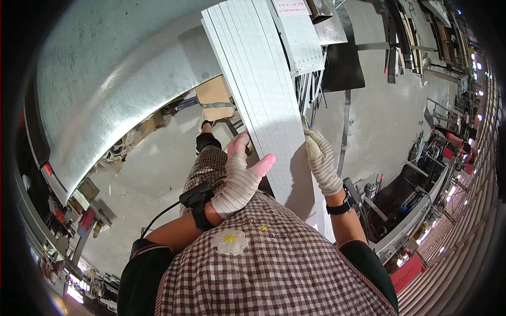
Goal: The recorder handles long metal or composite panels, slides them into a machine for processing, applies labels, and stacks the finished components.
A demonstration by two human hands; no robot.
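A long row of white slats (263, 79), lying side by side, runs from the top of the view down to my apron. My left hand (237, 179), in a striped glove with pink fingertips, is at the slats' left edge, thumb spread from the fingers. Its thumb tip reaches over the edge; whether it presses on the slats I cannot tell. At the right edge, my right hand (322, 163) is closed in a striped glove with pale yellow fingertips. A small thing with a bit of blue and yellow shows at its fingertips, too small to name.
A curved-looking metal tabletop (121, 68) fills the upper left. Beyond the slats' right side lie a white carton (300, 42) with a red-printed label and a bundle of thin dark rods (308, 95). Cardboard (215, 97) sits under the slats; metal racks (416, 168) stand right.
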